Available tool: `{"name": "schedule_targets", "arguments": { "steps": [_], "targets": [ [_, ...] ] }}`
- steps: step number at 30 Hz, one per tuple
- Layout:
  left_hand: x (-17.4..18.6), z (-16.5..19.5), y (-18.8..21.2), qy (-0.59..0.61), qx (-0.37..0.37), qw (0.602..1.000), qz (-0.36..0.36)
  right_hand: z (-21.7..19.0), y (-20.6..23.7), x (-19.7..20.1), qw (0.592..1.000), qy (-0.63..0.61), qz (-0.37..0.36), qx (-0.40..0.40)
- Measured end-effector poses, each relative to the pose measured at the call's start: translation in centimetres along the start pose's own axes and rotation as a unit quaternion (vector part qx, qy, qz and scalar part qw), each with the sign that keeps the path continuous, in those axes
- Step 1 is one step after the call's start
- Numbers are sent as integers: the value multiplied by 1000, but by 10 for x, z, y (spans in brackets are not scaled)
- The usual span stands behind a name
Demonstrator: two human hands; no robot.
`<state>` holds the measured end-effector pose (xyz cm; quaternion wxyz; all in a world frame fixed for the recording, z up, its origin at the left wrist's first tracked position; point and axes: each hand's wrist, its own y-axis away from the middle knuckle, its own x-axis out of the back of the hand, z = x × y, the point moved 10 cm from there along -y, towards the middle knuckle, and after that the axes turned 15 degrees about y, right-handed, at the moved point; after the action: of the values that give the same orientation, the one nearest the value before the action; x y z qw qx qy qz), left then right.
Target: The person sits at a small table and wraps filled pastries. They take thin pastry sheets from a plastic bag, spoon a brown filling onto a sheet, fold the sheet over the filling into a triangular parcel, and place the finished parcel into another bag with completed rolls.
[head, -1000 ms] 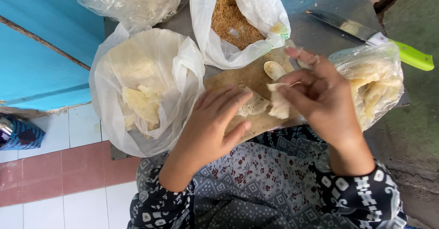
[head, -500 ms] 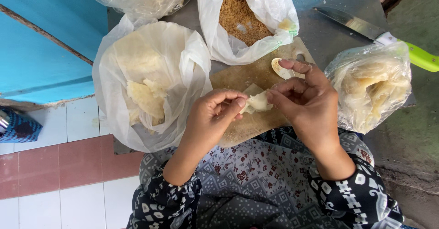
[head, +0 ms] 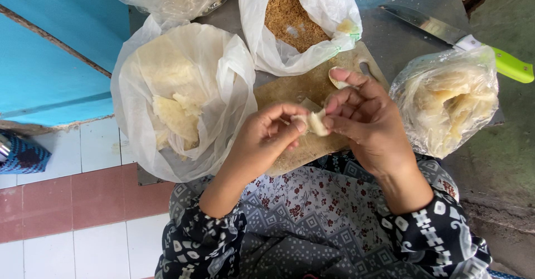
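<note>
Two hands meet just above our lap, over the near edge of the wooden cutting board (head: 290, 92). Our left hand (head: 262, 139) is curled, thumb and forefinger pinching one end of a small pale dough piece (head: 316, 122). Our right hand (head: 368, 117) pinches the other end with its fingertips, the remaining fingers loosely bent. The piece hangs between the two grips, clear of the board.

We judge that the piece is being folded or pinched into shape. The next move calls for a light, even squeeze, since so thin and soft a piece could tear.

Farther along the board, beside our right fingertips, lies another small pale slice (head: 336, 78). At the board's left edge stands an open plastic bag of pale sheets (head: 173, 100), at its far edge a bag of brown crumbs (head: 292, 14), and at its right edge a tied bag of pale folded pieces (head: 446, 98). Beyond that, near the far right corner of the grey table (head: 401, 0), lies a knife with a green handle (head: 446, 31).

A second ago our left hand lay spread on the board while the right worked the piece there. Now both are raised and closed on it.
</note>
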<state>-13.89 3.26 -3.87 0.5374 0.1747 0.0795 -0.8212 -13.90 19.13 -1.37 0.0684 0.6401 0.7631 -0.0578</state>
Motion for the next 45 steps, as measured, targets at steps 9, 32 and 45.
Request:
{"name": "schedule_targets", "arguments": {
  "steps": [9, 32, 45],
  "targets": [
    [13, 16, 2, -256, -27, 958, 123, 0, 1, 4, 918, 387, 76, -44],
    [-90, 18, 40, -718, -199, 662, 81, -98, 103, 119, 635, 721, 276, 22],
    [-96, 3, 47, -784, -160, 596, 72, -38, 72, 161, 644, 753, 133, 23]
  ]
}}
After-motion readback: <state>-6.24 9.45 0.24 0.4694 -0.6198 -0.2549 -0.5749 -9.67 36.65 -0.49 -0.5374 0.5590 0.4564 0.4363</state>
